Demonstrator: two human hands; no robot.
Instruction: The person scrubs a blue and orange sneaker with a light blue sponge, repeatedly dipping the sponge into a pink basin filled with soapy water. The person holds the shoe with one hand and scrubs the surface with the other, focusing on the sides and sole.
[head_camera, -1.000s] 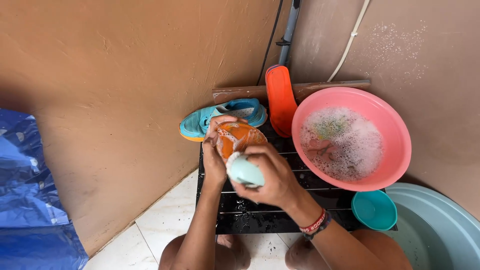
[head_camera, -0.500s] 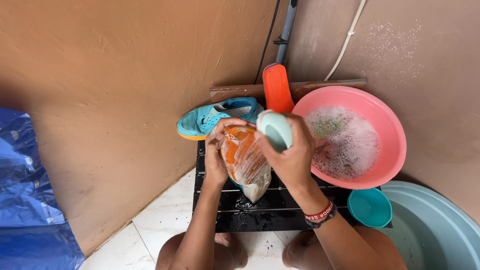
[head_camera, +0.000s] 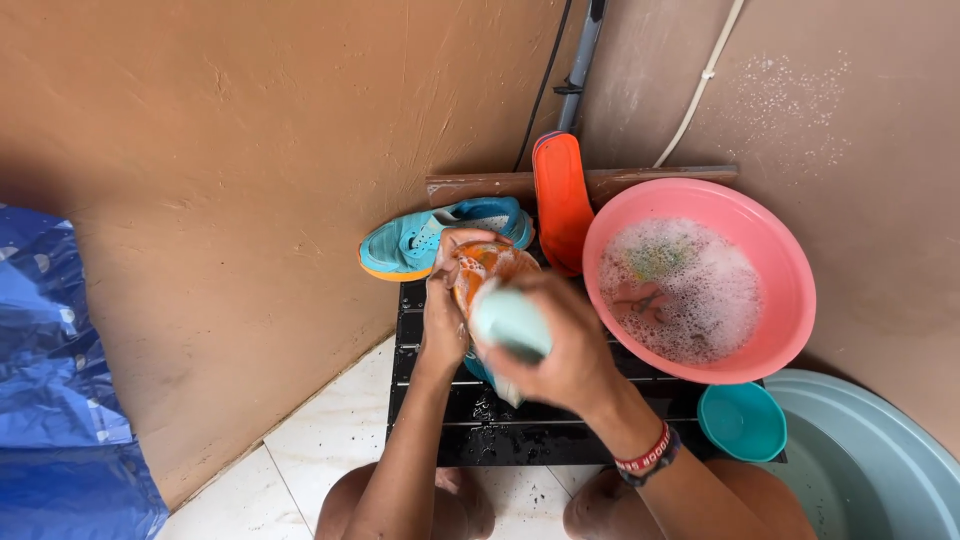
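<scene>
Nearest, right hand (head_camera: 570, 350): fist wrapped around a pale green brush (head_camera: 510, 322), pressed on the shoe.
Left hand (head_camera: 447, 310): fingers clasping an orange shoe (head_camera: 485, 265) above the black slatted rack (head_camera: 520, 430).
Beside: small teal bowl (head_camera: 742, 422), pink basin (head_camera: 700, 283) of suds.
Farther: teal shoe (head_camera: 435, 237) and orange insole (head_camera: 560, 195) against the wall.

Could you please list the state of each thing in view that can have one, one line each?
Left hand: gripping the orange shoe, sole up and soapy.
Right hand: closed on a pale green brush, pressed on the shoe.
Teal shoe: lying on its side against the wall.
Orange insole: standing upright against the wall.
Pink basin: full of foamy water.
Teal bowl: upright, looks empty.
Black rack: wet.
</scene>
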